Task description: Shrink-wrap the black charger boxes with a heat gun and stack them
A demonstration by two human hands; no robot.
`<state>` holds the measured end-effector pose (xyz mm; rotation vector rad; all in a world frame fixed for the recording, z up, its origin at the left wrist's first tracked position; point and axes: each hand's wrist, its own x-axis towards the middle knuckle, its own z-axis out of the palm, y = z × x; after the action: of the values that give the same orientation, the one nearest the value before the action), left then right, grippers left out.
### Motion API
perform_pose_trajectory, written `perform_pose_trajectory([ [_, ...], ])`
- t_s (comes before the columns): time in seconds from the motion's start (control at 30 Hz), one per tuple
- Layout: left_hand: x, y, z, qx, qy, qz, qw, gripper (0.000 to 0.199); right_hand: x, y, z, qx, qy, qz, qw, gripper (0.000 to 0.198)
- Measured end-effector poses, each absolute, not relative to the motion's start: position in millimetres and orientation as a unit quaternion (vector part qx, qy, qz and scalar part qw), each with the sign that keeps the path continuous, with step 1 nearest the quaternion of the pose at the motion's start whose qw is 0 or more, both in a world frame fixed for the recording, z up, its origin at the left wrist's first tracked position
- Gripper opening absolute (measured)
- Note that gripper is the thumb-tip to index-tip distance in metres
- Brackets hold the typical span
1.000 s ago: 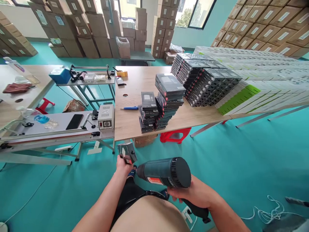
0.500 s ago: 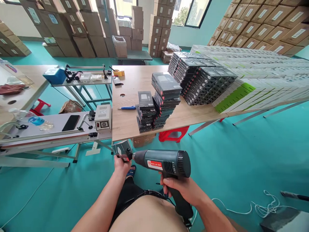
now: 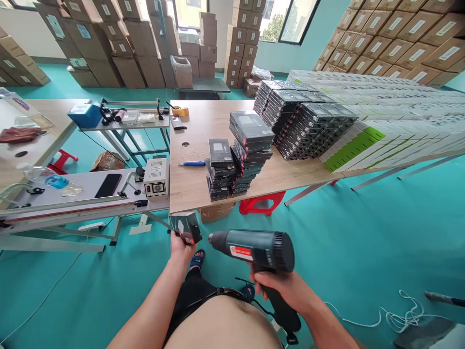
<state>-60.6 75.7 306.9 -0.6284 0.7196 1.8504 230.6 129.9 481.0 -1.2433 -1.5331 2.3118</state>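
My left hand (image 3: 181, 248) is closed on a small dark box (image 3: 186, 227), held in the air just off the table's near left corner. In my right hand (image 3: 274, 286) is a dark green heat gun (image 3: 254, 248) with a red label, my fingers wrapped round its handle. Its nozzle points left at the box, with a small gap between them. Stacks of similar dark boxes (image 3: 220, 152) stand on the wooden table (image 3: 198, 189) ahead, in a lower pile and a taller pile (image 3: 250, 128) side by side.
A blue pen (image 3: 191, 164) and a yellow tape roll (image 3: 180, 111) lie on the table. Farther right are more dark boxes (image 3: 308, 116) and rows of white-and-green boxes (image 3: 359, 145). A sealing machine (image 3: 156, 178) stands left. Below are a red stool (image 3: 262, 203) and a white cable (image 3: 403, 310).
The heat gun in my right hand has moved right and slightly down, so its nozzle is farther from the box. My left hand and the box have barely moved.
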Motion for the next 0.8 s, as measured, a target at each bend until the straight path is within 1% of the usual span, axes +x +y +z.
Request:
perform_pose_trajectory([
  [0.07,-66,73,317,-0.247,0.292,0.776,0.501,0.034,246,133,479,-0.426,-0.467,0.773,0.06,0.04],
  [0.17,-77,65,333,-0.191,0.298,0.784,0.511,0.028,272,134,477,-0.417,-0.427,0.8,0.051,0.041],
  [0.33,-93,53,347,-0.125,0.368,0.742,0.547,0.033,290,133,478,-0.396,-0.399,0.827,0.026,0.041],
  [0.47,-99,51,343,-0.091,0.383,0.704,0.591,0.036,262,144,481,-0.365,-0.436,0.822,0.019,0.039],
  [0.53,-99,52,340,-0.076,0.386,0.69,0.608,0.037,236,154,486,-0.354,-0.463,0.811,0.039,0.039],
  [0.67,-94,55,342,-0.063,0.392,0.67,0.627,0.037,187,171,500,-0.347,-0.501,0.785,0.115,0.04],
  [0.7,-93,55,343,-0.066,0.393,0.672,0.624,0.036,180,174,505,-0.338,-0.515,0.779,0.115,0.04],
  [0.73,-94,54,343,-0.071,0.39,0.679,0.618,0.034,176,174,510,-0.326,-0.534,0.774,0.095,0.038],
  [0.8,-98,51,340,-0.086,0.376,0.692,0.61,0.032,178,173,519,-0.299,-0.581,0.757,0.013,0.03],
])
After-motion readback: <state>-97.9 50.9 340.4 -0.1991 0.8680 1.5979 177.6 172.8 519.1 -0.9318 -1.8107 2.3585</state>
